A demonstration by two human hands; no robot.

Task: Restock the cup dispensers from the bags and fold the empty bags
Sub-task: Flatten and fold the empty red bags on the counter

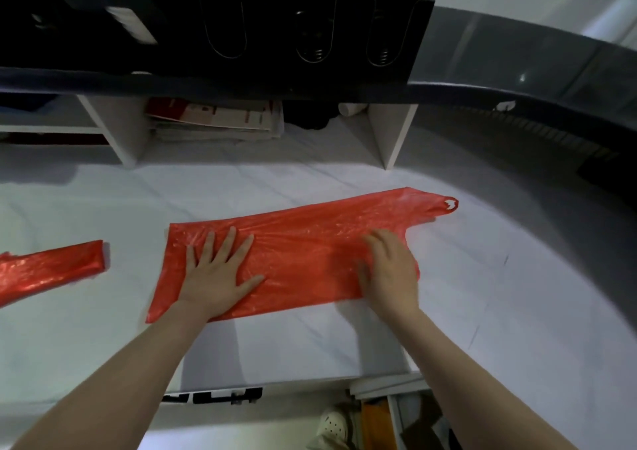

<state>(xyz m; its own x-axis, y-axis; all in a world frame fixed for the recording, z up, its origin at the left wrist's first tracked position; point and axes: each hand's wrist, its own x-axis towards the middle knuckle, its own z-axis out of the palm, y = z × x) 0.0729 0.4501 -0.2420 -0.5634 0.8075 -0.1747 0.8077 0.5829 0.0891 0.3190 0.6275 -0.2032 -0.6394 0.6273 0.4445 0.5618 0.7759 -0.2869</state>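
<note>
Left hand flat, fingers spread, palm pressing the red bag's left end. Right hand palm-down on the bag's right part, blurred, fingers look straight, gripping nothing. Bag lies flattened on the white counter, handle loop at far right. Second folded red bag well apart, left. Behind: stacked papers under shelf; black cup dispenser above.

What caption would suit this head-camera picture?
The left hand and right hand press a red bag flat on the white counter, a folded bag nearby.
</note>
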